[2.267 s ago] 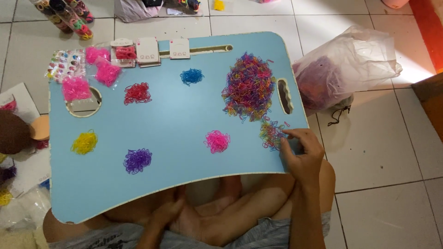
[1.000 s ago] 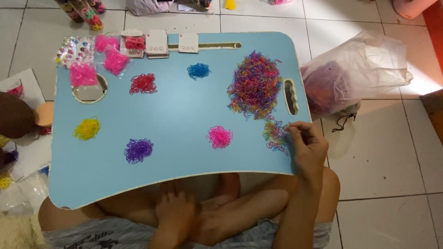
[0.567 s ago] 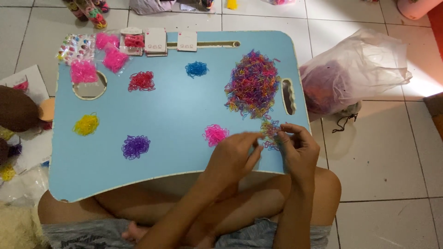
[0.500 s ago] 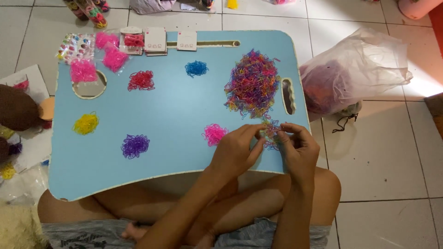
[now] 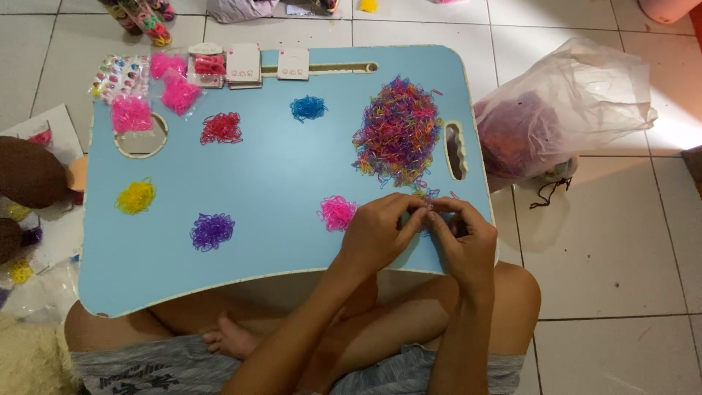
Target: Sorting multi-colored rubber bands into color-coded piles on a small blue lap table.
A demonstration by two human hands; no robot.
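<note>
A light blue lap table (image 5: 278, 190) stands over my crossed legs. A big mixed-colour heap of small elastic bands (image 5: 398, 132) lies at its right. Sorted little piles sit apart: pink (image 5: 337, 212), purple (image 5: 212, 231), yellow (image 5: 136, 197), red (image 5: 221, 128), blue (image 5: 308, 108). My left hand (image 5: 376, 230) and my right hand (image 5: 464, 238) meet at the table's near right, fingertips pinched together over a few loose bands (image 5: 428, 196) just below the big heap. What the fingertips pinch is too small to make out.
Pink band packets (image 5: 157, 91) and white cards (image 5: 245, 64) line the table's far edge beside a round cup hole (image 5: 141, 143). A translucent plastic bag (image 5: 559, 117) lies on the tiled floor at right. A brown plush toy (image 5: 29, 172) sits at left.
My left hand came up from my lap and joined my right hand at the loose bands. The right hand stayed near the table's right front edge.
</note>
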